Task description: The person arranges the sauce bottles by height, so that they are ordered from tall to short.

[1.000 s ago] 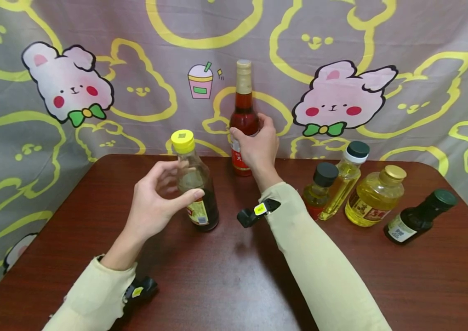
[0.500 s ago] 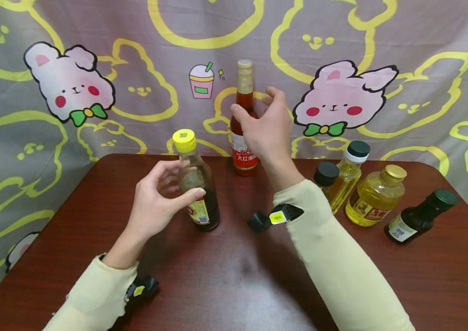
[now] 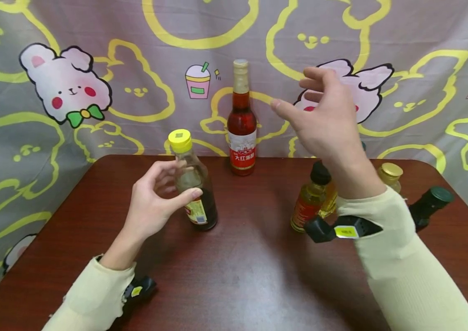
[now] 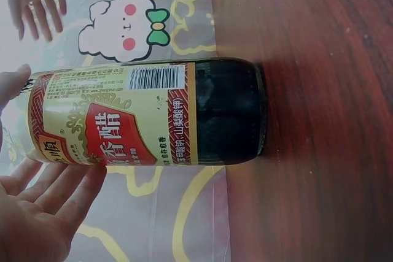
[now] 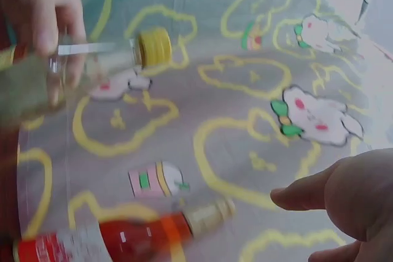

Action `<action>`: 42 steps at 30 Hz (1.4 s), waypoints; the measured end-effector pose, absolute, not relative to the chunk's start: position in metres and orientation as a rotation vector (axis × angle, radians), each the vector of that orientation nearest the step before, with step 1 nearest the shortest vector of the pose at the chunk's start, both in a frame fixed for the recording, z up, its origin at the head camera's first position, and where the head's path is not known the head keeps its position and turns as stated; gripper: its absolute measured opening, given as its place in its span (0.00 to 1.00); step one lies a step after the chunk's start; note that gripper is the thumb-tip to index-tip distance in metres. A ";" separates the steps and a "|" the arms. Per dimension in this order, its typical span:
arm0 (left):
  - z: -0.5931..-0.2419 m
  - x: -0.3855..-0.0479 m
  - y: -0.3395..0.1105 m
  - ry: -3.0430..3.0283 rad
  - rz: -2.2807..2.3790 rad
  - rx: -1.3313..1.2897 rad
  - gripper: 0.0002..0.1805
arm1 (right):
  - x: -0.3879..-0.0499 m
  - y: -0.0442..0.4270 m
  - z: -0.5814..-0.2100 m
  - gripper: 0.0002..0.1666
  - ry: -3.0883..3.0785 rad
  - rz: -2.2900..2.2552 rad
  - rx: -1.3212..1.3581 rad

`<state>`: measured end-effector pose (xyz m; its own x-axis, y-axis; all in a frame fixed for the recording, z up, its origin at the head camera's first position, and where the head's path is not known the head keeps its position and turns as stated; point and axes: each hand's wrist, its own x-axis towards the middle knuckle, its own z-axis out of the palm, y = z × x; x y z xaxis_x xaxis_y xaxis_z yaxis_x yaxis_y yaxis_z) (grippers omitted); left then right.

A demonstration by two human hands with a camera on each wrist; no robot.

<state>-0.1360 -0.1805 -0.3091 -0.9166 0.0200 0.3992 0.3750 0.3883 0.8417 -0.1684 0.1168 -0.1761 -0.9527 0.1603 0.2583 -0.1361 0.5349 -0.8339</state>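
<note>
From above the near side of the table (image 3: 234,285), the head camera faces forward and down over left hand (image 3: 151,197) and right hand (image 3: 329,122). Tipped sideways, the left-wrist view looks close at the yellow-capped bottle (image 3: 207,201); the right-wrist view, tipped the opposite way, shares that bottle and the red bottle (image 3: 242,138) with the head view.

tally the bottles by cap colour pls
Yellow cap: 1
Pale gold cap: 1
Black cap: 1
Bright gold cap: 1
Green caps: 2, one mostly hidden behind the right hand
Total: 6
</note>
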 end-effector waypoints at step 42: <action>-0.307 -0.136 -0.181 -2.355 -1.519 -0.336 0.31 | -0.119 0.225 -0.291 0.33 -2.449 0.876 -0.128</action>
